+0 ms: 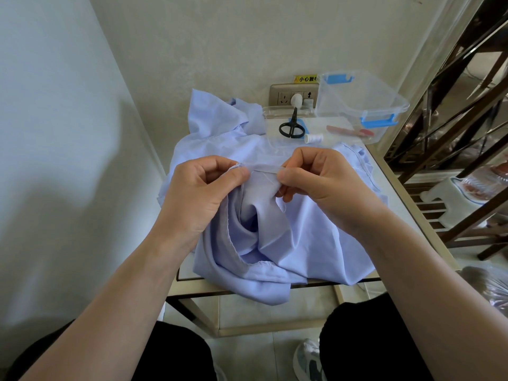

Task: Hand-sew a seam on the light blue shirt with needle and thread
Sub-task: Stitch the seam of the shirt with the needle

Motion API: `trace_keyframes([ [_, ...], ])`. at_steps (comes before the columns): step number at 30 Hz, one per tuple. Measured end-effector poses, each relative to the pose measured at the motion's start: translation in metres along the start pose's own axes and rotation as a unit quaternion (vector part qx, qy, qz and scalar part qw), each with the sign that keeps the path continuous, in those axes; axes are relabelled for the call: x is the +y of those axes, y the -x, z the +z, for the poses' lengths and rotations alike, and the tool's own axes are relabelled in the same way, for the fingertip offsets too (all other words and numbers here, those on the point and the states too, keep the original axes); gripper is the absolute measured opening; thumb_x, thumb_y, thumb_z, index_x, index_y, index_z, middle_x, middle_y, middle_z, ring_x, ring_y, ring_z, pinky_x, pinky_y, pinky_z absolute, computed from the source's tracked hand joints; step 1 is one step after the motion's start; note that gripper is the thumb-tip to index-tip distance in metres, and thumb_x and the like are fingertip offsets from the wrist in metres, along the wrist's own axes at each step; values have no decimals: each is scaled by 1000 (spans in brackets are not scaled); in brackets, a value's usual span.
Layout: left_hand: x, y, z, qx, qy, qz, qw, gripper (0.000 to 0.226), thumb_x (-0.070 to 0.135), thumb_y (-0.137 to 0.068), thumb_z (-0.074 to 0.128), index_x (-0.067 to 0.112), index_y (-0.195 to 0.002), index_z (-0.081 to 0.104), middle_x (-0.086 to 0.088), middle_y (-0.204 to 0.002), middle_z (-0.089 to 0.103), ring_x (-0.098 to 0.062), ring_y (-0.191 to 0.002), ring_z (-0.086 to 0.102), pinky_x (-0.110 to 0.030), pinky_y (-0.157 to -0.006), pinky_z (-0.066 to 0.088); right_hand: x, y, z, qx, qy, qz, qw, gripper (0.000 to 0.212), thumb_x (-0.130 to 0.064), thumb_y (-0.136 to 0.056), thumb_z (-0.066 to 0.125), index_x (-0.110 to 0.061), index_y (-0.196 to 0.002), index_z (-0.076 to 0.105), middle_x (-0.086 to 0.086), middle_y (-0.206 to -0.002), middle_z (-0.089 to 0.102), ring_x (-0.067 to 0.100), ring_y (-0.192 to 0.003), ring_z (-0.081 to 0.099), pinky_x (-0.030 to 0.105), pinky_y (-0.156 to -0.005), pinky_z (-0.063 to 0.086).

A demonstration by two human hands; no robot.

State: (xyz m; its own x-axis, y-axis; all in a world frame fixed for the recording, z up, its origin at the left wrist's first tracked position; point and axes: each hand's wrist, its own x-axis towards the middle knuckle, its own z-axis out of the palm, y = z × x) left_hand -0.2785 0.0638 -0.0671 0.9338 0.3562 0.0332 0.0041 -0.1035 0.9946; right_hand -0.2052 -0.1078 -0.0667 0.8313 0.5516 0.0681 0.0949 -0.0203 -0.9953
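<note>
We count one shirt [302, 243] heaped on the counter [404, 213], with one scissors [292, 126] and one spool [313, 138] farther back. Our left grip [203, 193] pinches its raised seam; our right grip [324, 182] pinches one needle [268, 169], fingers curled.

Evenly bright, in soft daylight from the right side. Across the left wall [55, 166], broad grey shadows with fuzzy edges. Mild glare on the clear plastic box [357, 100] and on the glossy shelving [489, 28] at the right. Sharp at the centre, around the folds of the shirt [316, 237]; softer toward the corners. Strong wide-angle bending at the edges, with bowed wall lines, leaning shelf posts and stretched proportions low in the frame. Colours slightly cool, faintly washed.
</note>
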Motion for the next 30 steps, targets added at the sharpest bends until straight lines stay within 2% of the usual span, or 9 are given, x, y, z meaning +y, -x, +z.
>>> trace_keyframes([
  [4, 3, 1, 0, -23, 44, -32, 998, 23, 15, -86, 69, 22, -65, 74, 5, -65, 68, -8, -62, 61, -17, -62, 49, 0, 0, -2, -23, -42, -6, 999, 12, 0, -83, 62, -3, -72, 58, 9, -64, 65, 15, -60, 61, 21, -61, 50],
  [10, 9, 3, -1, -71, 104, -59, 990, 35, 12, -89, 62, 22, -58, 71, 5, -60, 64, -8, -58, 59, -17, -58, 47, 3, -2, -4, -40, -82, -1, 996, 9, -9, -80, 61, -3, -74, 57, 10, -65, 65, 16, -60, 61, 21, -59, 50],
  [18, 12, 4, -4, -135, 149, -91, 975, 19, 22, -75, 64, 20, -57, 70, 3, -61, 64, -9, -57, 60, -18, -56, 49, 4, -2, -5, -66, -102, 6, 993, 8, -7, -81, 60, -2, -76, 58, 10, -66, 61, 14, -58, 60, 21, -59, 50],
  [23, 10, 2, -8, -150, 142, -97, 974, 23, 19, -76, 68, 20, -53, 66, 3, -59, 61, -9, -57, 58, -18, -56, 48, 4, -3, -6, -79, -105, 11, 991, 7, -7, -81, 60, -2, -77, 57, 6, -63, 61, 12, -57, 59, 21, -58, 50],
  [28, 10, 1, -9, -153, 149, -111, 971, 21, 22, -74, 61, 18, -53, 66, 0, -60, 61, -10, -57, 59, -19, -55, 49, 4, -2, -7, -91, -103, 11, 991, 8, -8, -82, 61, -2, -79, 57, 3, -61, 60, 11, -57, 57, 20, -57, 48],
  [30, 7, 0, -9, -160, 155, -117, 968, 17, 22, -75, 63, 14, -61, 68, -4, -68, 63, -12, -63, 61, -20, -60, 51, 4, -2, -7, -94, -98, 9, 991, 10, -7, -83, 65, -3, -78, 57, 2, -61, 61, 11, -57, 57, 20, -57, 48],
])
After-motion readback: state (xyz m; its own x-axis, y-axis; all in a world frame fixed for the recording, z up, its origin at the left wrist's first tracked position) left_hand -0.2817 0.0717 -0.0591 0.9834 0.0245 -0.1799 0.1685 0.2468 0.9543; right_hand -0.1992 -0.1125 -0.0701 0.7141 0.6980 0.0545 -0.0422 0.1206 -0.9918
